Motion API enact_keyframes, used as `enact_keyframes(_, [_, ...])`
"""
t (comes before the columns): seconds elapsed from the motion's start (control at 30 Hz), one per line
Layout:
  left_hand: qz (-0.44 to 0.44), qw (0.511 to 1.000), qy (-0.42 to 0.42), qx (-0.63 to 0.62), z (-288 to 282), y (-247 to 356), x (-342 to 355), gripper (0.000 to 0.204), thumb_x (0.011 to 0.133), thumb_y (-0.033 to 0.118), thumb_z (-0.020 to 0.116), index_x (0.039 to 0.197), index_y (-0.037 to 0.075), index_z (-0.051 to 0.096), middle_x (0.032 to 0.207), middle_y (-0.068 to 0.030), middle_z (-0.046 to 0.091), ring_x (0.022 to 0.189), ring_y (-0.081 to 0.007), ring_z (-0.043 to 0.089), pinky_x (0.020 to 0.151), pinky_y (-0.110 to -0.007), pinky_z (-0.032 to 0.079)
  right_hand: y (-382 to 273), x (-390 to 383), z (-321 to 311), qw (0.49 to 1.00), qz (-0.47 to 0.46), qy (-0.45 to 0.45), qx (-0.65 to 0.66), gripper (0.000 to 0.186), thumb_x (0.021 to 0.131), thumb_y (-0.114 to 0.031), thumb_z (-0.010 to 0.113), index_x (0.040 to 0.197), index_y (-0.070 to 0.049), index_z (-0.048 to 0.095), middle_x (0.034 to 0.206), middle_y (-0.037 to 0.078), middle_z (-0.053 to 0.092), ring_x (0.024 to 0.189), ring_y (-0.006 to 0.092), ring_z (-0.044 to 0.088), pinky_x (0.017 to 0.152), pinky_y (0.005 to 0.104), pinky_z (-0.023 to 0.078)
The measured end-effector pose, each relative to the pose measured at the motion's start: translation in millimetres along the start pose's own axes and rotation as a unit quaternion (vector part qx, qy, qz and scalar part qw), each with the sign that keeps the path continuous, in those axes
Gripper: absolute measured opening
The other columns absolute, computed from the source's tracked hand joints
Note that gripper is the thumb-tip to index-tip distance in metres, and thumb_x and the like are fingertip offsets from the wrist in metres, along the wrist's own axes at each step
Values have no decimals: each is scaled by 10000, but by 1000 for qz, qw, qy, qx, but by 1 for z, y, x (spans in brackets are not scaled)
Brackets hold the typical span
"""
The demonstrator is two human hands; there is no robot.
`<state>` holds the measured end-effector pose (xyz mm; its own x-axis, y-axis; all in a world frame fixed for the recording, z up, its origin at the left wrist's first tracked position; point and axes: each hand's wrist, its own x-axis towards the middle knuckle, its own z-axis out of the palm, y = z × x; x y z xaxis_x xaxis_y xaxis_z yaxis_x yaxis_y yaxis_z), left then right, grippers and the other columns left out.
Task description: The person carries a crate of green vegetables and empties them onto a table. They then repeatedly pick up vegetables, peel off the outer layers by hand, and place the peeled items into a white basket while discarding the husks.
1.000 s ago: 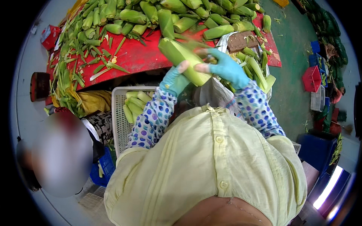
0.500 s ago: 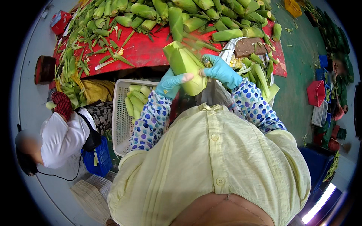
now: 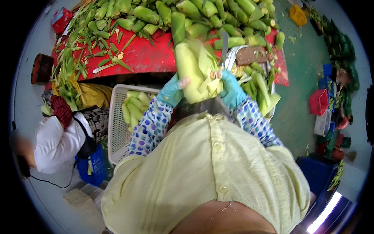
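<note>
In front of my chest, over the table's near edge, an ear of corn (image 3: 189,74) stands upright in pale green husk. Wrapped round its left side is my left hand (image 3: 170,92), in a turquoise glove with bare fingertips. My right hand (image 3: 232,91), gloved the same way, is closed on the ear's right side, pinching loose husk leaves (image 3: 208,64) that peel outward. A knife (image 3: 224,46) also sits in that hand, its blade pointing up and away from me; its handle is mostly hidden.
A heap of unpeeled corn (image 3: 194,15) covers the far part of the red table (image 3: 152,52). Left of me, a white basket (image 3: 113,124) holds peeled ears. A brown block (image 3: 251,55) and husked corn lie at right. Another person (image 3: 58,144) sits at far left.
Husk leaves on the ear have opened out to the right, and the ear is more upright. My right hand has come lower, and the knife blade now shows pointing upward.
</note>
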<state>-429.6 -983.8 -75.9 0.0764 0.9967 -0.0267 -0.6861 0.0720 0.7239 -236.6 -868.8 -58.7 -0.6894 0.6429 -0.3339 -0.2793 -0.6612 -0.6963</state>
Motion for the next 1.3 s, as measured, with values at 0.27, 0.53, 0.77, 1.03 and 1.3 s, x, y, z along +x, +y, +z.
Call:
enact_keyframes(0.27, [-74,981,46,-173,-5,3,17,800,916,289,772,1563,59,363,1487,-139,532,1364,-305,540,1152,-492,447,-26,-35,2,993,-75,-45,84,443,839,-111,700,1262,-9,615,1108,89,708,1003,216,709,947,388,589])
enact_keyframes(0.53, [-14,993,19,-118,-34,-33,33,772,852,205,804,1507,30,437,1399,-148,605,1276,-342,610,1114,-524,489,-77,-88,-115,924,-184,216,-254,406,887,-158,787,1253,-36,659,1077,56,719,852,149,684,722,289,579])
enact_keyframes(0.77, [-20,995,49,-83,-17,-48,25,756,817,149,805,1476,5,464,1319,-138,641,1208,-332,646,1068,-496,514,-53,-82,-69,906,-135,150,-372,613,896,-389,780,1402,-91,605,1224,37,705,946,107,666,606,221,526])
enact_keyframes(1.03, [109,991,71,12,-7,-33,-11,896,708,13,749,1540,38,420,1586,-157,443,1472,-286,421,1192,-437,385,-15,-23,-35,980,-86,90,-155,364,906,-349,789,1117,-77,669,991,32,702,712,110,644,605,239,524])
enact_keyframes(1.3, [20,927,325,189,-93,-23,-121,829,731,32,861,1470,27,488,1277,-88,644,1143,-231,643,1009,-374,528,-76,-52,-184,579,-256,205,-746,544,911,-319,802,1344,-38,632,1129,95,692,863,143,672,592,289,544])
